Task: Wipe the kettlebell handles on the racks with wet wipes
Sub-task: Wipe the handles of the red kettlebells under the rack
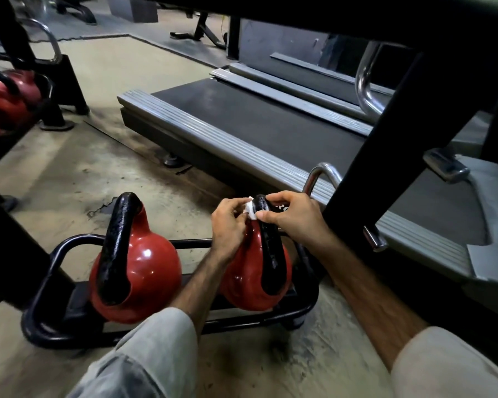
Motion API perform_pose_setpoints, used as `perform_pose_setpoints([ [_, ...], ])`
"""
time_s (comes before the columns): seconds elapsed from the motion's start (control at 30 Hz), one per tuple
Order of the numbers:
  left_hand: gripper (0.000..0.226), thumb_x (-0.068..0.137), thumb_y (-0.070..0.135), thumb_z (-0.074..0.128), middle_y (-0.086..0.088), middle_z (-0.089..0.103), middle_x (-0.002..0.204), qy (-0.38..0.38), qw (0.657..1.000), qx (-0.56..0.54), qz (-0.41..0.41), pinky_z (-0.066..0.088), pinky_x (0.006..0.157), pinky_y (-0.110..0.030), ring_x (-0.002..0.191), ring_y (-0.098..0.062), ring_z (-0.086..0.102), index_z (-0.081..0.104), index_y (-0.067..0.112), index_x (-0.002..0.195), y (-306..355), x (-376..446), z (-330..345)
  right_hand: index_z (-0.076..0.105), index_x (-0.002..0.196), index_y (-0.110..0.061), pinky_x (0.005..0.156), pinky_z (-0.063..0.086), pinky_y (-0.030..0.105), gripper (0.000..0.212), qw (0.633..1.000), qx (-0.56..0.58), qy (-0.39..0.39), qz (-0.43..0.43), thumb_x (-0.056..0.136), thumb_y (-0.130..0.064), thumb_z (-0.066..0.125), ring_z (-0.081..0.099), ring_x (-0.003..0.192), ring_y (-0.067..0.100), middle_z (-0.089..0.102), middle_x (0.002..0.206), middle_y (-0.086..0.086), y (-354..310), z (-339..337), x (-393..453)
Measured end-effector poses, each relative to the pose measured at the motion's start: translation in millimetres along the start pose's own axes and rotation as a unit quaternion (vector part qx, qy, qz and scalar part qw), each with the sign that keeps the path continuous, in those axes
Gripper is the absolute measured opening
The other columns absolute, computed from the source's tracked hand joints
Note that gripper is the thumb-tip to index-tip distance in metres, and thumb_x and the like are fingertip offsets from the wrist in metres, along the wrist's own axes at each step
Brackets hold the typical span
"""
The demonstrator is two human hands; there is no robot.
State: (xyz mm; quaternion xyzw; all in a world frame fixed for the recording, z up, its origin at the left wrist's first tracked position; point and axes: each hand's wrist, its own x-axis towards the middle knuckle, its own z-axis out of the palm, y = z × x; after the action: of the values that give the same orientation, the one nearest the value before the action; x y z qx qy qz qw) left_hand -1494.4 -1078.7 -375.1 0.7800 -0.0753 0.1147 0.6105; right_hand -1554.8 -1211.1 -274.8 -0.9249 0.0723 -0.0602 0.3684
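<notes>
From my feed I saw two glossy red kettlebells with rough, pitted black handles sitting in a low rack of round black tubing [69, 245] on a worn, dusty floor. The left kettlebell [138, 271] stood untouched, its thick handle arching up. The right kettlebell [250, 280] was the one being worked on: its handle [266, 225] rose between both hands. The left hand [230, 225] had its fingers curled, pinching a small crumpled white wet wipe [250, 211] against the top of the handle; most of the wipe was hidden behind fingers, so I could not make out its full size. The right hand [291, 215] gripped the handle's top from the other side, thumb touching the wipe's edge. White lettering on the handle was partly covered by the right fingers. Pale grey sleeves framed the forearms. Behind lay a treadmill [242, 130] with ribbed grey side rails and a matte dark belt, cut off by a black frame post [385, 133].
</notes>
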Motion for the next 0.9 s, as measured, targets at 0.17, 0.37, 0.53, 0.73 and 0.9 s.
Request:
perform_pose_setpoints([
  [0.17,0.021,0.079,0.003,0.073,0.002,0.071,0.094,0.020,0.999,-0.022,0.016,0.056,0.079,-0.026,0.086,-0.008,0.068,0.075,0.012,0.098,9,-9,-5,0.071,0.115,-0.024,0.081,0.039,0.011,0.046,1.000,0.001,0.005,0.003,0.073,-0.038,0.083,0.056,0.087,-0.005,0.072,0.106,-0.010,0,0,-3],
  [0.37,0.020,0.081,0.003,0.072,0.000,0.071,0.095,0.033,0.996,-0.068,0.042,0.055,0.081,-0.025,0.089,-0.007,0.069,0.076,0.011,0.098,5,-14,-1,0.071,0.116,-0.025,0.089,0.045,0.018,0.047,1.000,-0.002,0.012,-0.001,0.073,-0.042,0.082,0.062,0.100,0.003,0.072,0.109,-0.008,4,1,-3],
  [0.53,0.019,0.076,0.008,0.073,0.002,0.076,0.088,-0.031,0.997,-0.054,-0.042,0.057,0.084,-0.029,0.084,-0.001,0.069,0.078,0.014,0.093,24,14,-2,0.071,0.116,-0.027,0.094,0.052,0.029,0.049,1.000,-0.002,0.016,0.011,0.071,-0.044,0.082,0.064,0.100,0.007,0.073,0.105,-0.007,5,3,-2],
  [0.73,0.017,0.081,-0.005,0.067,-0.008,0.071,0.098,-0.015,0.993,-0.099,0.062,0.052,0.077,-0.016,0.087,-0.002,0.069,0.074,-0.001,0.095,41,-2,-4,0.068,0.122,-0.026,0.096,0.045,0.021,0.052,1.000,-0.006,0.008,0.002,0.074,-0.045,0.080,0.061,0.112,0.007,0.070,0.118,-0.007,7,4,-3],
  [0.9,0.013,0.085,0.016,0.068,0.005,0.075,0.091,0.025,0.998,-0.033,-0.050,0.053,0.084,-0.022,0.086,0.002,0.067,0.077,0.017,0.094,18,5,4,0.070,0.115,-0.027,0.086,0.041,0.015,0.046,1.000,0.012,0.010,0.009,0.073,-0.044,0.080,0.062,0.106,0.003,0.071,0.110,-0.010,8,5,-3],
])
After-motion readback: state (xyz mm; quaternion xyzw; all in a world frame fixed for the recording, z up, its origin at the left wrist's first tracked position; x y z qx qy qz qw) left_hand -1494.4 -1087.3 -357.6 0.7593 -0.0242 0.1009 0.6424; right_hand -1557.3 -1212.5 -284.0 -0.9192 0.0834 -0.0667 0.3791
